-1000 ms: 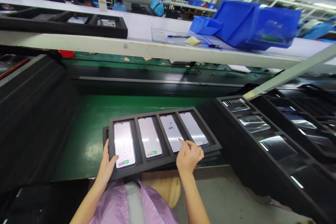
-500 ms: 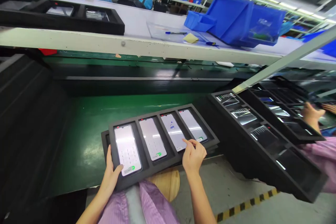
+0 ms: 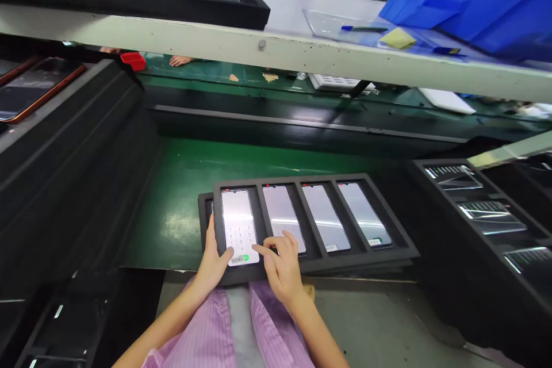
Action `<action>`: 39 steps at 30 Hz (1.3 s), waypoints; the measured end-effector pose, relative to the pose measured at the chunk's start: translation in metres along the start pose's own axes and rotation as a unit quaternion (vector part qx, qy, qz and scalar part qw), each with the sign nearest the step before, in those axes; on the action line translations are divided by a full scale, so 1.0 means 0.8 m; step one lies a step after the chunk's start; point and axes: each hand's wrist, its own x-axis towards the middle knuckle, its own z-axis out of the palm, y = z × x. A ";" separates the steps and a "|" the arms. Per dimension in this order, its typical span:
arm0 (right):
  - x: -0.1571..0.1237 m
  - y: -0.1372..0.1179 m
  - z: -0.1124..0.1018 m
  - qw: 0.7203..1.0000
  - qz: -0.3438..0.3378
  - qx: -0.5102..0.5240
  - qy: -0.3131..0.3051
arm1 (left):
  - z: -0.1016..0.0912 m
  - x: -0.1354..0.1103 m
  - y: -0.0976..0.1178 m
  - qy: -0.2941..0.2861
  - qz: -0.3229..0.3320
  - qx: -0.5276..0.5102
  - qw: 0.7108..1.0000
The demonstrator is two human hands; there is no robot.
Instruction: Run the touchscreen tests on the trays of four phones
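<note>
A black foam tray (image 3: 317,264) with smartphones in its slots lies over another dark tray, in front of my body. The leftmost smartphone (image 3: 241,224) shows a number keypad and a green button. My left hand (image 3: 213,261) grips the tray's left edge, its thumb at that phone's lower left corner. Over the tray, my right hand (image 3: 282,267) holds nothing; its index finger stretches to the right edge of the same phone's screen, the other fingers loosely bent. The second smartphone (image 3: 280,207) is partly hidden by this hand. Two more lit smartphones (image 3: 325,215) lie to the right.
Dark stacked trays (image 3: 487,207) holding phones stand at right. A tall black stack (image 3: 77,144) rises at left, with orange-edged phones (image 3: 38,89) on top. Above the green bench (image 3: 185,167) runs a white shelf (image 3: 284,49) bearing a pen, yellow paper and blue bins (image 3: 495,6).
My right hand has moved left from the third phone to the leftmost one. The third screen's blue picture is gone. My left hand stays on the tray; the camera view has turned left.
</note>
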 end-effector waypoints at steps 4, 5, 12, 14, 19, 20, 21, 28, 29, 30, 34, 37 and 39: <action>-0.004 -0.002 0.004 1.000 -0.002 -0.026 -0.011 | 0.001 0.000 0.001 -0.001 0.002 -0.004 1.000; -0.003 -0.003 0.005 0.999 0.001 -0.034 -0.011 | 0.001 0.000 0.001 -0.001 0.002 -0.006 1.000; -0.004 -0.003 0.008 0.999 0.012 -0.050 0.005 | 0.003 0.002 0.000 0.015 0.007 -0.012 1.000; -0.005 -0.001 0.006 0.999 0.012 -0.044 0.005 | 0.003 0.001 0.001 0.019 -0.002 -0.017 1.000; 0.002 -0.005 0.006 0.999 0.008 -0.040 -0.021 | 0.005 0.001 0.006 0.036 -0.029 -0.026 0.999; 0.004 -0.008 0.007 0.999 0.003 -0.043 -0.031 | 0.006 0.000 0.008 0.040 -0.032 -0.025 0.998; 0.007 -0.011 0.009 0.998 -0.003 -0.047 -0.040 | 0.007 0.000 0.009 0.044 -0.034 -0.024 0.998; 0.004 -0.013 0.011 0.999 -0.005 -0.045 -0.019 | 0.013 -0.005 0.014 0.067 -0.026 -0.008 0.997; 0.002 -0.011 0.010 0.999 -0.002 -0.038 -0.007 | 0.014 -0.005 0.014 0.070 -0.025 -0.006 0.997; -0.001 -0.009 0.009 0.999 -0.001 -0.031 0.006 | 0.014 -0.005 0.014 0.072 -0.025 -0.004 0.997; -0.005 -0.006 0.008 0.999 0.009 -0.026 0.022 | 0.013 -0.005 0.015 0.072 -0.027 -0.003 0.997; -0.003 -0.007 0.010 0.999 0.021 -0.033 0.019 | 0.011 -0.005 0.013 0.058 -0.019 -0.004 0.998; -0.002 -0.009 0.011 0.999 0.026 -0.030 0.029 | 0.010 -0.005 0.009 0.048 -0.008 0.000 0.999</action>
